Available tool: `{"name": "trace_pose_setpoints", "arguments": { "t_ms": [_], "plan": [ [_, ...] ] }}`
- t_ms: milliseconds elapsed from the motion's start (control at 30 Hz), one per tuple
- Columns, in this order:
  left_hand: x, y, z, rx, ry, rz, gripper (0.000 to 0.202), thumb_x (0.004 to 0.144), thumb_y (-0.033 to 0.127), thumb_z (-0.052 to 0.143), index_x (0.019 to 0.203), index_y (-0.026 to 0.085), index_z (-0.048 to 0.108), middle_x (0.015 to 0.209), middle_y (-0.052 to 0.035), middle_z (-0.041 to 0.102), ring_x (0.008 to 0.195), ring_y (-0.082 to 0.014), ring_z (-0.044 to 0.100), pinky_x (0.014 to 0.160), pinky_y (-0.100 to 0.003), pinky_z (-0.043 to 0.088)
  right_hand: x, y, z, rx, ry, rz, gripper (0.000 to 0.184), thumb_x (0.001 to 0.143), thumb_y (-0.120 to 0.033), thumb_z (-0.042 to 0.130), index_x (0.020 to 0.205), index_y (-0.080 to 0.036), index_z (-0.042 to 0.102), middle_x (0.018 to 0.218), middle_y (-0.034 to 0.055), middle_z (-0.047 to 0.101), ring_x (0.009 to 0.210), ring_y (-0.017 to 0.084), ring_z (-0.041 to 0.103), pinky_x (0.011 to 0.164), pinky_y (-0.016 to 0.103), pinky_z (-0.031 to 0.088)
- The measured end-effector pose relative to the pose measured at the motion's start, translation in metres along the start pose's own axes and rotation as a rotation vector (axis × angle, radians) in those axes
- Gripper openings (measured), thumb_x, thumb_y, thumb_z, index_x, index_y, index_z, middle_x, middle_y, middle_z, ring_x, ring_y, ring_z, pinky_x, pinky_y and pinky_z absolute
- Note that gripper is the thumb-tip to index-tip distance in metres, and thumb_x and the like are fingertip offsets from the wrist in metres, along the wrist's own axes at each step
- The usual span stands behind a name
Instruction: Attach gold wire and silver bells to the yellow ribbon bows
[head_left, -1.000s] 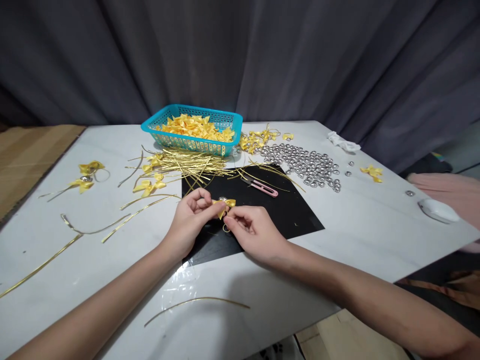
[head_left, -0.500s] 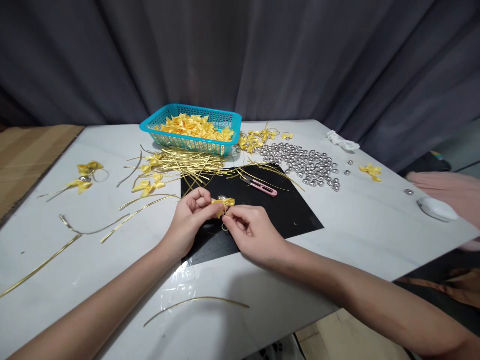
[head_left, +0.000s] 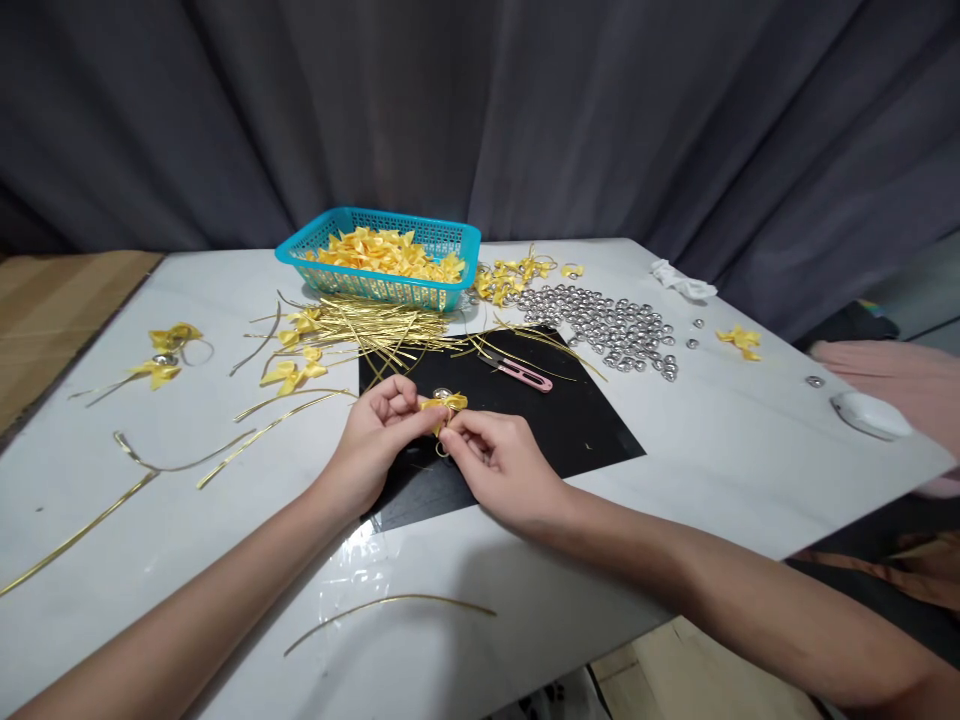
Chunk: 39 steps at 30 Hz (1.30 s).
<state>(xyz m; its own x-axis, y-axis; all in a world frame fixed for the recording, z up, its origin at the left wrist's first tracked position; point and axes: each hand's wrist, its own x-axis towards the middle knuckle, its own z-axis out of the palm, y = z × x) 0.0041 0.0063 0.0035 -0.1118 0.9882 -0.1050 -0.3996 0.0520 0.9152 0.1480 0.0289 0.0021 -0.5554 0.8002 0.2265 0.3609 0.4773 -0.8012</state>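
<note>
Over the black mat (head_left: pixel 577 420), my left hand (head_left: pixel 375 445) and my right hand (head_left: pixel 499 465) meet at a small yellow ribbon bow (head_left: pixel 444 403). Both hands pinch it, fingers closed. A silver bell (head_left: pixel 442 393) shows just above the bow, and a thin gold wire loop (head_left: pixel 442 447) hangs below it between my fingers. A pink snipper (head_left: pixel 521 373) lies on the mat beyond my hands.
A teal basket (head_left: pixel 379 285) of yellow bows stands at the back, with a pile of gold wire ties (head_left: pixel 375 330) before it. Silver bells (head_left: pixel 611 325) are heaped at back right. Loose bows (head_left: pixel 161 350) and gold wires (head_left: pixel 187 465) lie left; a white dish (head_left: pixel 870 415) sits right.
My hands stay together on the bow with only slight finger shifts. The view has drifted a little.
</note>
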Motion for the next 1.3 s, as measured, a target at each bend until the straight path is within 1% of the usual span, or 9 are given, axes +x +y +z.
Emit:
{"name": "trace_pose_setpoints", "arguments": {
  "t_ms": [200,300,400,500,600,767,933,1100,1300],
  "plan": [
    [0.0,-0.001,0.0,-0.026,-0.018,-0.012,0.032,0.065,0.011,0.074,0.066,0.018,0.043,0.056,0.0072,0.064,0.052,-0.004,0.058,0.053,-0.011,0.043,0.0,0.001,0.0,0.079,0.013,0.008,0.024,0.088,-0.024,0.047,0.066,-0.013,0.053,0.056,-0.003,0.043,0.051,0.006,0.037,0.051,0.019,0.028],
    [0.0,-0.001,0.0,-0.018,-0.027,-0.01,0.035,0.065,0.011,0.074,0.064,0.018,0.04,0.054,0.0078,0.062,0.052,-0.0043,0.057,0.053,-0.012,0.043,0.001,0.001,-0.002,0.112,-0.013,0.03,0.027,0.086,-0.026,0.051,0.062,-0.013,0.053,0.053,-0.0031,0.044,0.049,0.005,0.036,0.049,0.018,0.028],
    [0.0,0.0,0.0,0.011,-0.021,0.007,0.038,0.064,0.01,0.074,0.062,0.019,0.037,0.053,0.0078,0.06,0.052,-0.0042,0.056,0.054,-0.012,0.042,0.005,-0.002,-0.01,0.151,0.09,0.043,0.026,0.083,-0.029,0.054,0.063,-0.013,0.053,0.053,-0.0032,0.044,0.047,0.005,0.034,0.045,0.018,0.026],
    [0.0,0.001,0.0,0.049,-0.016,0.004,0.04,0.063,0.01,0.075,0.062,0.019,0.036,0.054,0.007,0.061,0.055,-0.0059,0.057,0.056,-0.014,0.043,0.012,-0.003,-0.02,0.23,0.196,0.056,0.014,0.082,-0.026,0.055,0.08,-0.013,0.058,0.067,0.0001,0.054,0.05,0.005,0.039,0.045,0.017,0.03],
    [0.0,0.001,0.001,0.07,-0.029,-0.004,0.04,0.063,0.011,0.075,0.063,0.02,0.036,0.055,0.0059,0.062,0.056,-0.0073,0.059,0.057,-0.016,0.044,0.019,-0.001,-0.026,0.259,0.119,0.063,0.013,0.08,-0.023,0.058,0.086,-0.013,0.064,0.08,0.0037,0.061,0.059,0.006,0.047,0.052,0.018,0.037],
    [-0.001,0.0,0.001,0.076,-0.068,-0.006,0.041,0.064,0.013,0.075,0.063,0.02,0.035,0.056,0.0056,0.064,0.055,-0.0075,0.059,0.055,-0.016,0.043,0.025,0.004,-0.027,0.34,0.009,0.098,0.011,0.076,-0.023,0.065,0.078,-0.012,0.067,0.079,0.0028,0.064,0.068,0.009,0.053,0.062,0.022,0.042],
    [-0.001,0.0,0.002,0.115,-0.066,0.01,0.042,0.064,0.015,0.076,0.062,0.02,0.034,0.056,0.0051,0.064,0.056,-0.0082,0.06,0.056,-0.017,0.043,0.025,0.003,-0.027,0.314,0.005,0.143,0.009,0.074,-0.02,0.066,0.072,-0.011,0.066,0.075,0.0019,0.062,0.065,0.007,0.051,0.06,0.02,0.041],
    [-0.002,0.0,0.003,0.163,-0.058,0.036,0.042,0.063,0.018,0.076,0.061,0.02,0.034,0.056,0.0056,0.062,0.055,-0.0071,0.057,0.056,-0.017,0.043,0.024,-0.004,-0.026,0.177,0.032,0.092,0.006,0.073,-0.014,0.065,0.068,-0.011,0.063,0.08,0.0022,0.056,0.063,0.006,0.047,0.052,0.017,0.036],
    [-0.004,0.001,0.004,0.218,-0.048,0.041,0.044,0.062,0.018,0.076,0.06,0.02,0.033,0.057,0.0054,0.06,0.056,-0.0088,0.057,0.057,-0.019,0.043,0.024,-0.003,-0.024,0.383,0.091,0.113,0.008,0.078,-0.018,0.059,0.072,-0.013,0.057,0.078,0.0015,0.055,0.07,0.008,0.05,0.056,0.018,0.039]
  ]
}}
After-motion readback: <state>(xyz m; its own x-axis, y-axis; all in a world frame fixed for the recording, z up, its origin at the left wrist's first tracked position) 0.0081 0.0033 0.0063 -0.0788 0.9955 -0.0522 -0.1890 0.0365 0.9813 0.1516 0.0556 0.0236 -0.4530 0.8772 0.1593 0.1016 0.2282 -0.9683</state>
